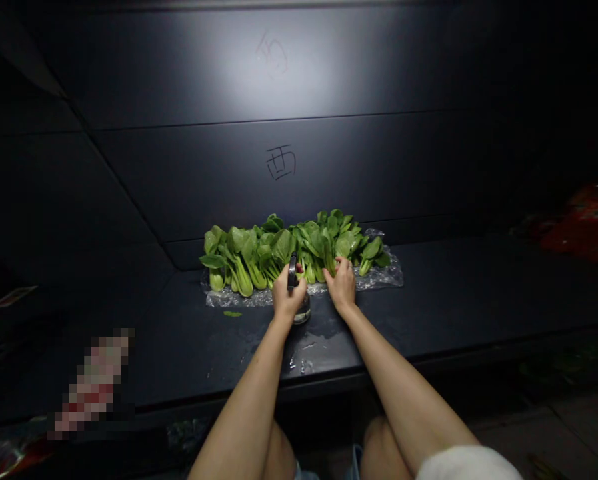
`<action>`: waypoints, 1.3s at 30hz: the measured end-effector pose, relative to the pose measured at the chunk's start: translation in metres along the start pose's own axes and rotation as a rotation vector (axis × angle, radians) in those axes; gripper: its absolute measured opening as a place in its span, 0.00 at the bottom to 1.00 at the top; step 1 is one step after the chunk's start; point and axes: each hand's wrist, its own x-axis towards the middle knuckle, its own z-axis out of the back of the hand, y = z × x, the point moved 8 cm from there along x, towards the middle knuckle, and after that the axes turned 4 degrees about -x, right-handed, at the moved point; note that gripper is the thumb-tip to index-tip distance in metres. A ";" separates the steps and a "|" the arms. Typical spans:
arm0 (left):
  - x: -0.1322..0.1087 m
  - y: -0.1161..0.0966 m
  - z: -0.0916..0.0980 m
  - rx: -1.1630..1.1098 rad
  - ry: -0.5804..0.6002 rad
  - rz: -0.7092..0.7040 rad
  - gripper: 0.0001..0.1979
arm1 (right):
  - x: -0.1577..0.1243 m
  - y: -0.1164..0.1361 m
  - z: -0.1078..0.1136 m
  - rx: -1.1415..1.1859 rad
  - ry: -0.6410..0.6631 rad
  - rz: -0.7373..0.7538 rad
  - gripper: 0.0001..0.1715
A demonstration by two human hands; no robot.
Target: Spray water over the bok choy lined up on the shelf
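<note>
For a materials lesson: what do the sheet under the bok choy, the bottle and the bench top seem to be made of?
The sheet looks like thin clear plastic film: glossy, crinkled, see-through. The bottle is clear, either plastic or glass, which the look leaves open. The bench top seems dark painted metal or laminate: smooth, with a soft sheen, and water lying on it unabsorbed.

Left hand [287, 298] clenched upright, right hand [341, 285] curled downward.

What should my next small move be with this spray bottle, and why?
Probably angle the spray bottle in your left hand toward the bok choy, since water lies on the dark counter below, and your right hand rests on the stalks.
</note>
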 end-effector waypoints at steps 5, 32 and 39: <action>0.001 0.001 0.001 0.005 -0.004 0.008 0.13 | -0.001 -0.004 -0.002 -0.037 0.055 -0.040 0.22; -0.007 -0.020 -0.007 0.046 0.065 -0.061 0.09 | -0.004 -0.006 0.006 0.013 0.038 0.165 0.19; -0.007 -0.023 -0.013 0.027 0.087 -0.058 0.08 | -0.002 -0.016 0.015 0.028 0.016 0.165 0.20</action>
